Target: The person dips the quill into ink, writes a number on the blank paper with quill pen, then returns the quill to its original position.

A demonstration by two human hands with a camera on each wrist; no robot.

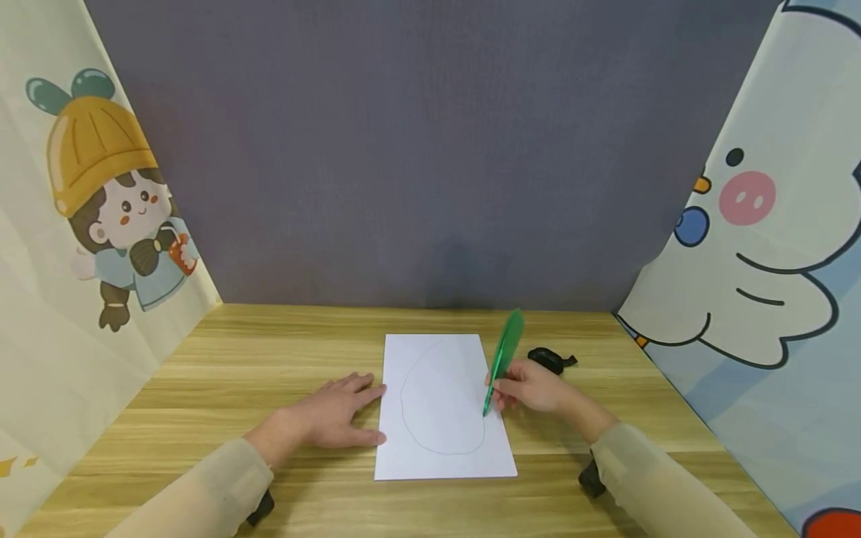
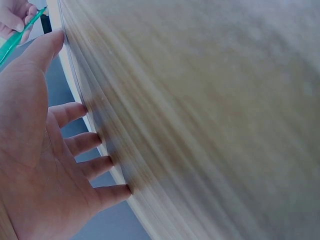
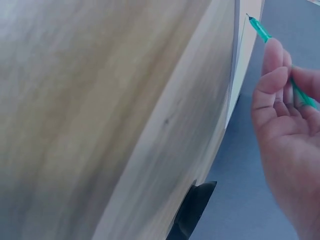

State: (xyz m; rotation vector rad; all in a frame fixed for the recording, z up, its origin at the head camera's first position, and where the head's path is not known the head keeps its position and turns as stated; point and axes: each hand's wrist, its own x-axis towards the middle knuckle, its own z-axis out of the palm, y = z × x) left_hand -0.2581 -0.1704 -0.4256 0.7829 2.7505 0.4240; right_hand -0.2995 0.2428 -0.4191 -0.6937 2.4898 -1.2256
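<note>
A white sheet of paper lies on the wooden table, bearing a thin, rounded pencil-like outline that runs down its left side and around the bottom. My right hand pinches a green pen with a broad, leaf-shaped top, its tip at the line on the paper's right side. In the right wrist view the pen's pointed tip meets the paper, thumb and fingers closed around the barrel. My left hand rests with spread fingers on the table, thumb and fingertips at the paper's left edge.
Behind the right hand, a small black object with a strap sits on the wooden table. A dark grey panel stands along the back edge. Cartoon-printed cloths hang on both sides.
</note>
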